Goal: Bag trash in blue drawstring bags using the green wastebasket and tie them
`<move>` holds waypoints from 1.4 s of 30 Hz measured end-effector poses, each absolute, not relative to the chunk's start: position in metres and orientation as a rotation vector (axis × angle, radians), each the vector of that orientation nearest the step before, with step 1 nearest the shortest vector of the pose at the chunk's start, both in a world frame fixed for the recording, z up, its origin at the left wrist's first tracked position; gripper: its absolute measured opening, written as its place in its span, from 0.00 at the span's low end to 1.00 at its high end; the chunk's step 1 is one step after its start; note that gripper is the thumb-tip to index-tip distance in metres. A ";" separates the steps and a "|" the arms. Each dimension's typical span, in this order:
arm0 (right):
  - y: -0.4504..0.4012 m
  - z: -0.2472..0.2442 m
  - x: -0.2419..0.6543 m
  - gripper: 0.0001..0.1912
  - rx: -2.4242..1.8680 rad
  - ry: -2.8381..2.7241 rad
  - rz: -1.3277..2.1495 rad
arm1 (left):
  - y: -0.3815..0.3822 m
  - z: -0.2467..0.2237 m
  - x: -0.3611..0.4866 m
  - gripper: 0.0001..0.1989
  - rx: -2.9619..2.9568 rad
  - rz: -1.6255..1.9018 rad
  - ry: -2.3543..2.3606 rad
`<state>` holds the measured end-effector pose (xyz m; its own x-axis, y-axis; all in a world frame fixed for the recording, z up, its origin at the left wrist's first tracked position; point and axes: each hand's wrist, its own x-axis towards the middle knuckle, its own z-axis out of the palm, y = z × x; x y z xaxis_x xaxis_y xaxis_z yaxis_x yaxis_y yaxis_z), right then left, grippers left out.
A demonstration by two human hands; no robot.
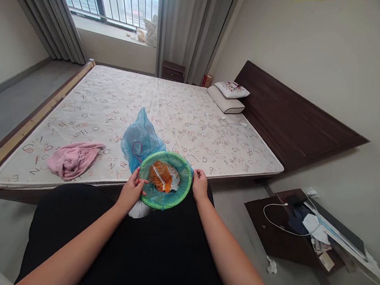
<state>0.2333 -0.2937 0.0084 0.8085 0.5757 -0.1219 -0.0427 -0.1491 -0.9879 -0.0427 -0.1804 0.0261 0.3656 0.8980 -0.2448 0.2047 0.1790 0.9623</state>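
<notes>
A small trash can (139,209) with a green rim and a white ribbed side stands between my knees. A translucent blue-green trash bag (156,199) lines it, and inside lies crumpled orange and silver packaging (164,176). At the left rim, my left hand (133,188) is closed on the bag's edge, a bit of red showing by the fingers. My right hand (200,184) pinches the bag's edge at the right rim. Just beyond, a blue plastic bag (142,133) with a pink drawstring loop lies on the bed; whether it joins the liner I cannot tell.
A mattress (160,99) with printed letters fills the space ahead. On it rest a pink cloth (74,160) and pillows (229,97). To the right stands a dark low table (258,230) with a white cable and papers. Crumpled tissue (271,265) lies on the floor.
</notes>
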 end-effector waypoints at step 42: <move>-0.320 0.112 0.144 0.14 -2.138 -1.234 0.742 | -0.185 0.026 -0.039 0.28 1.079 0.505 0.812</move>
<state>0.1444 -0.3198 0.1122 0.4243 0.8865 -0.1845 0.5787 -0.4222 -0.6978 -0.0390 -0.1847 0.0263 0.6164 0.7149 -0.3301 0.0199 0.4049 0.9142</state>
